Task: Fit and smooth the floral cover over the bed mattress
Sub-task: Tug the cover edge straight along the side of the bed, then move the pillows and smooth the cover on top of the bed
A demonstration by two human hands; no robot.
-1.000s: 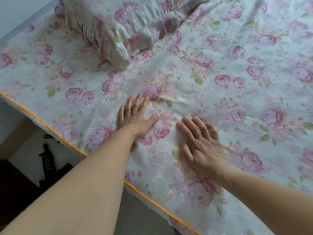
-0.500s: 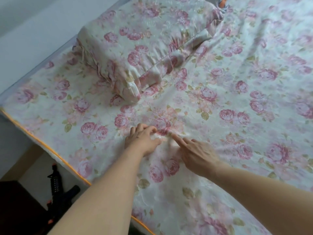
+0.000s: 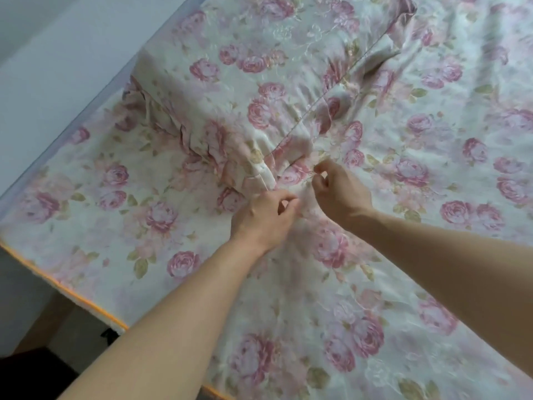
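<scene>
Floral cover (image 3: 403,215) is spread over the mattress (image 3: 62,287). It is judged thin, soft and light, so small pinches at creases should suffice. Left hand (image 3: 264,219) and right hand (image 3: 341,194) are each pinched onto a fold, close together, just beside the matching pillow (image 3: 245,82). Fingertip contact is blurred, far edges are cut off, and any tuck under the mattress is hidden.

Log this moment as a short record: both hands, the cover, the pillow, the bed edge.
left hand: fingers curled, pinching the floral cover by the pillow's near corner
right hand: pinching the same cover, beside the left hand, not touching it
floral cover: spread across the bed, wrinkled around the hands
pillow: matching floral case, lying on the cover beyond the hands
bed edge: orange piping, lower left
</scene>
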